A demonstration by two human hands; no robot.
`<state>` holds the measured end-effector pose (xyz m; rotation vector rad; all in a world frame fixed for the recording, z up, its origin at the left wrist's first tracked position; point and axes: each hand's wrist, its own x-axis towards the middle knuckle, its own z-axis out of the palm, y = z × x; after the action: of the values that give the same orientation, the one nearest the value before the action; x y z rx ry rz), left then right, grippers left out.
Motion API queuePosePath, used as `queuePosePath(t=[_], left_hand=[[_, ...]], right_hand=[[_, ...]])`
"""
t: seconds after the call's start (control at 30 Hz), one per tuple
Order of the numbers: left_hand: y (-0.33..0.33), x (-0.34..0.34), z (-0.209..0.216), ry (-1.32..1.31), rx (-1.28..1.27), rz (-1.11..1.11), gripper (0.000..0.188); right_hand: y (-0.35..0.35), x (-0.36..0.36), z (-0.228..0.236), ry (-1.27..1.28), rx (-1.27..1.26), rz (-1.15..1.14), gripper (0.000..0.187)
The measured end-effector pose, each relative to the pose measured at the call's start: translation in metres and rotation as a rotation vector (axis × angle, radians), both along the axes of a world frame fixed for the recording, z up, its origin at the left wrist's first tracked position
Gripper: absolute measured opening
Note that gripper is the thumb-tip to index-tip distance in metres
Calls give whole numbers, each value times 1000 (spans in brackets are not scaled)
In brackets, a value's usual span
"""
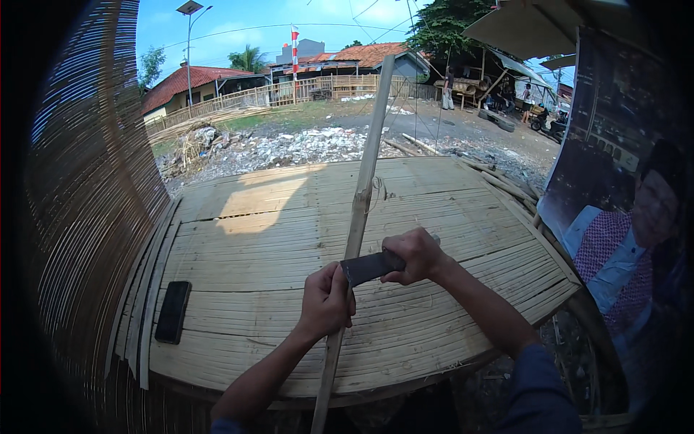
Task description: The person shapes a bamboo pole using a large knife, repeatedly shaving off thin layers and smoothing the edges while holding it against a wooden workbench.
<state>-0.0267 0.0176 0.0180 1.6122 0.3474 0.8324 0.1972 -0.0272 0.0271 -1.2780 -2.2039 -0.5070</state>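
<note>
A long bamboo strip slants from the lower edge up past the far side of the slatted platform. My left hand is closed around its lower part. My right hand grips the handle of a broad, dark-bladed knife. The blade lies across the strip, its tip end right beside my left thumb and fingers. Most of the handle is hidden in my right fist, with a bit of its end showing beyond. A thin curled shaving hangs near the strip's node.
The bamboo-slat platform lies under my hands, with a black phone at its left. A woven bamboo screen stands left, a printed banner right. Beyond are rubble, a fence and people standing far off.
</note>
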Motion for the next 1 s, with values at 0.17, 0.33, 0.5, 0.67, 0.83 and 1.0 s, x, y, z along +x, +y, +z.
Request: queuePosePath(t=[0.17,0.33,0.5,0.67,0.83,1.0], left_hand=[[7,4,-10,0,-56,-36,34],[0,3,-11,0,-24,-38,32],[-8,0,2,-2,78,11,32],[-7,2,-7,-19,119,25,30],[-8,6,-7,85,83,49,26],[-4,11,-2,101,102,77,26]], right_hand=[[0,0,-4,-58,4,14,56],[-3,6,10,-111,-36,36,52],[-1,-1,17,265,11,-74,52],[-2,-3,29,98,20,-34,52],[-5,-16,11,9,62,45,51],[8,-1,19,288,131,-374,57]])
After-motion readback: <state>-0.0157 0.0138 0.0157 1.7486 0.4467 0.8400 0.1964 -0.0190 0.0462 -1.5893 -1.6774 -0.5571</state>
